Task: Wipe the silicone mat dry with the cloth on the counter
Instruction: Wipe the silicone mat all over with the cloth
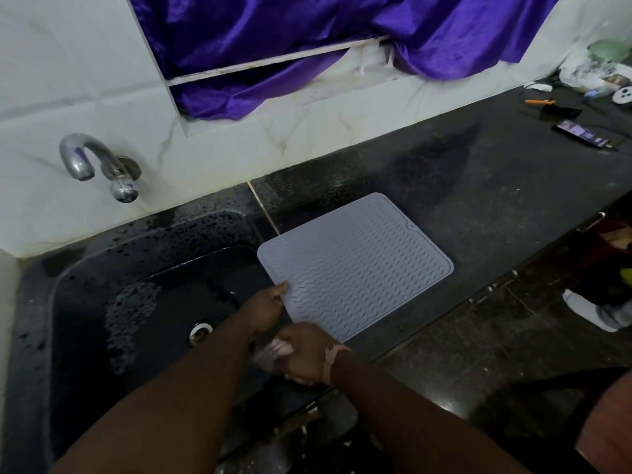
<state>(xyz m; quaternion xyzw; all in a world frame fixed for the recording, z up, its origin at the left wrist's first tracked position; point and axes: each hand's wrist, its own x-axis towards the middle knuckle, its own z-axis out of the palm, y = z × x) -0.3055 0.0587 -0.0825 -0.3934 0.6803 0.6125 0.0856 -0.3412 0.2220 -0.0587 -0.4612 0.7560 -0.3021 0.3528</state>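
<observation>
While I lean in: both hands work at the mat's near corner
Right hand (304,357): my fingers bunch a pale, blurred cloth (273,354)
Left hand (265,307): pinches the mat's left edge
Mat (355,265): grey silicone, ridged zigzag, rounded corners, flat on speckled black tabletop (496,206)
Sink (143,295): black, wet
Tap (99,165): curved chrome

Table (478,186): dark speckled stone, wet. On it: grey ribbed silicone mat (355,265), near corner overhanging sink (102,285); phone (581,133), orange-handled tool (540,102), plastic bags (595,73) far right.
</observation>
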